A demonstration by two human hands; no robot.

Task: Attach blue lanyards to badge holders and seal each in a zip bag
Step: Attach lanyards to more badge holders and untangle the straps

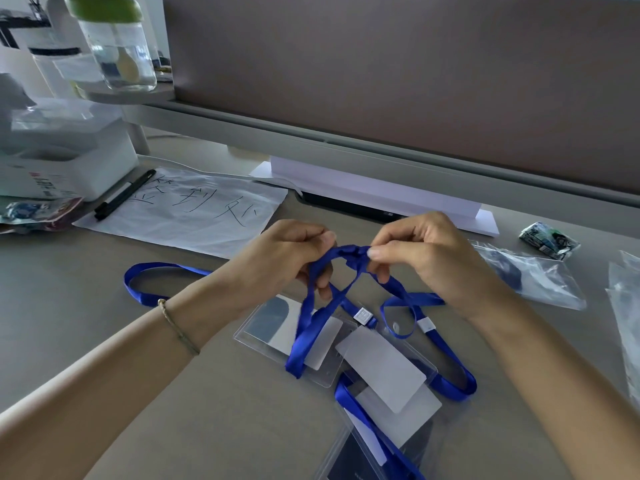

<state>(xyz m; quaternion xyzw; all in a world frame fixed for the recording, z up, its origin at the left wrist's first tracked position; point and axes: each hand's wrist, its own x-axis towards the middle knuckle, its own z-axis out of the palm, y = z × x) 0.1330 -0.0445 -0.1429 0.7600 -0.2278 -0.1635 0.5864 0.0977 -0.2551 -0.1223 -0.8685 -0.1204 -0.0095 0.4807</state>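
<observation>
My left hand (287,261) and my right hand (419,258) both pinch a bunched part of a blue lanyard (348,252) just above the desk. Its straps hang down in loops over several clear badge holders: one (277,327) under my left hand, one with a white card (384,372) in the middle, and another (367,455) at the bottom edge. A further loop of blue lanyard (145,282) lies flat to the left, passing under my left wrist. Clear zip bags (533,278) lie at the right.
A handwritten paper sheet (194,213) and a black pen (124,195) lie at back left, beside a white box (65,161) and a glass jar (117,46). A white block (374,199) stands along the partition. A small wrapped packet (549,240) sits far right.
</observation>
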